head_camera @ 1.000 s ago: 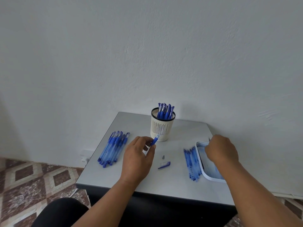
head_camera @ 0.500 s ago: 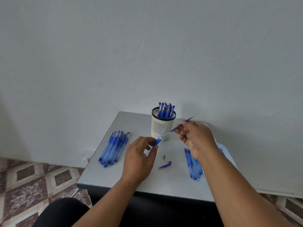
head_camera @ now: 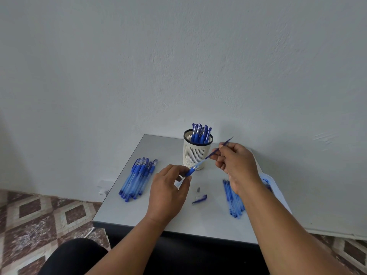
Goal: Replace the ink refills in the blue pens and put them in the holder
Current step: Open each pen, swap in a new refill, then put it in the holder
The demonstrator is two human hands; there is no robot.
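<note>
Where a plain, pale plaster wall (head_camera: 178, 66) fills most of the view, a small grey table (head_camera: 208, 221) stands pushed against its foot, with a floor of brown-and-cream diamond tiles (head_camera: 39, 219) showing to the left and a white wall socket (head_camera: 104, 188) low beside the table. Two bare forearms reach in from below. At the back of the table stands a cream slotted holder (head_camera: 195, 153) with a black rim, blue pens upright inside it. On the table's left lies a neat bundle of blue pens (head_camera: 138, 178); on the right lies a row of thin blue refills (head_camera: 231, 197), and beyond it, mostly hidden by the right arm, a white tray (head_camera: 278, 195). The left hand (head_camera: 168, 192) pinches a pen barrel (head_camera: 191, 171) between thumb and fingertips, just in front of the holder. The right hand (head_camera: 236, 163) pinches a slim refill (head_camera: 220, 148) — its lower end meets the barrel's open end, the upper end points up and right. Between the hands, on the table, lie a blue pen cap (head_camera: 199, 199) and a tiny grey tip piece (head_camera: 198, 189).
</note>
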